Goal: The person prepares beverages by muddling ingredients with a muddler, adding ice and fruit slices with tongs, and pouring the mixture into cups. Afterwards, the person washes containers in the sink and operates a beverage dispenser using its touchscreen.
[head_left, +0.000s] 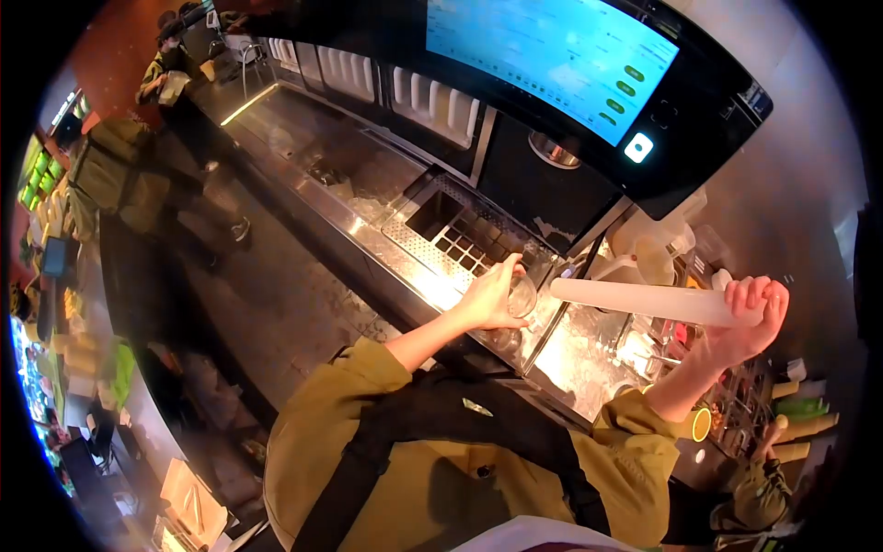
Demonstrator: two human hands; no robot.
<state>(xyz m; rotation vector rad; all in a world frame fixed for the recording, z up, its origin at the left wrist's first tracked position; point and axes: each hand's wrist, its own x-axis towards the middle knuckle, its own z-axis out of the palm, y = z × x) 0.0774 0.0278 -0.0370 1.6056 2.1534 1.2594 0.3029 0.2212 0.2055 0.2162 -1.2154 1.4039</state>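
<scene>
My left hand [494,296] is curled around a clear cup [522,296] at the steel counter's edge. The cup looks transparent; what is in it I cannot make out. In my right hand [756,317] is a long, thick white muddler [644,299], gripped at its right end. It lies almost level, its rounded free end pointing left toward the cup and a little apart from it. Just beyond my left hand, a metal insert with a grid of square openings [469,247] is set into the counter.
A large touch screen [561,64] overhangs the counter. Clear jugs [648,253] and small containers crowd the right side. Two people [120,175] [170,69] stand in the left aisle. Another person's sleeve [763,492] shows at lower right.
</scene>
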